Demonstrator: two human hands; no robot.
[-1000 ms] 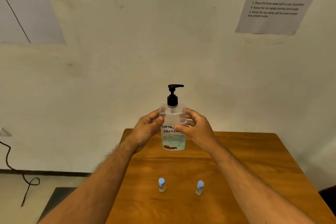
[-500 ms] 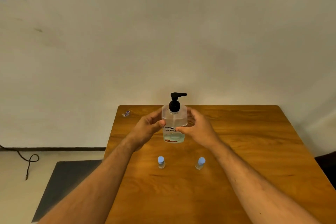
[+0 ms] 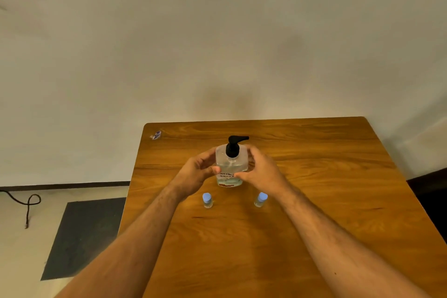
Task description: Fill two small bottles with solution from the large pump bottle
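Both my hands are wrapped around the large pump bottle, my left hand curled on its left side with the thumb across the label and my right hand gripping its right side, the bottle upright with its black pump head pointing right. It stands near the middle of the wooden table; whether its base touches the wood I cannot tell. Just nearer me stand two small bottles with blue caps, the left small bottle and the right small bottle, both upright, apart from each other and capped, and a small scrap lies at the table's far left corner.
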